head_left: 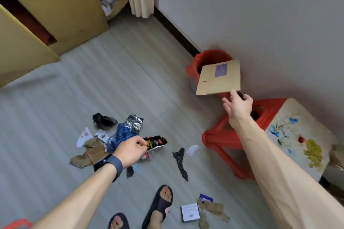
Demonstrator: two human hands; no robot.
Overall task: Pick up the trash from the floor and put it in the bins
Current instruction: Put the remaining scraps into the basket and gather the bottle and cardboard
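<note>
A flat brown cardboard piece (218,79) with a purple label hangs over the red bin (209,57) by the wall. My right hand (239,107) reaches toward it with fingers spread, one fingertip touching the cardboard's lower edge. My left hand (130,151), with a dark wristband, pinches a black, red and yellow wrapper (157,141) above the trash pile. On the floor lie a blue and silver foil bag (128,128), a black crumpled bag (104,121), white paper scraps (84,136), crumpled brown paper (89,153) and a black mesh strip (180,161).
A red plastic stool (230,135) stands right of the pile, beside a floral-covered surface (296,132). Near my slippered feet (160,204) lie a small white box (189,212), a blue card (205,198) and brown paper (213,208). A yellow cabinet (55,5) fills the upper left.
</note>
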